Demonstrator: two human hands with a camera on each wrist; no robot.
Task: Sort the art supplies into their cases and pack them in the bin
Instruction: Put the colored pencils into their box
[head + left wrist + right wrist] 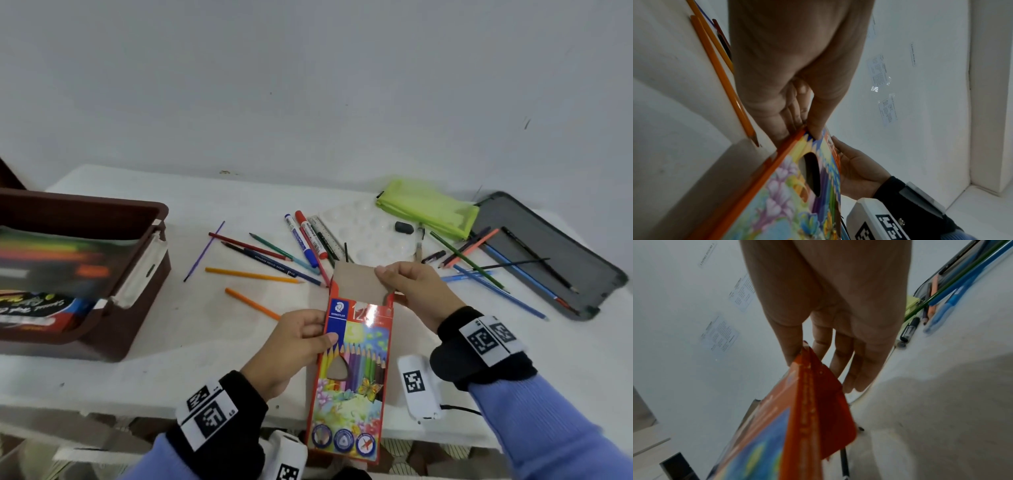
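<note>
A red cardboard coloured-pencil box [352,370] is held above the table's near edge, its brown top flap [359,282] open and raised. My left hand [294,346] pinches the box's left edge [795,155], thumb on the front. My right hand [411,291] pinches the flap's far right corner [805,356]. Loose coloured pencils [253,274], markers [305,240] and a ruler [329,236] lie scattered on the table beyond the box. A lime green pouch [428,209] and an open grey case [548,253] with several pencils lie at the right.
A brown plastic bin [102,260] stands at the left with a dark marker pack inside. A white paint palette [370,233] and a black eraser [404,227] lie at the back centre. A white wall rises behind the table [191,335].
</note>
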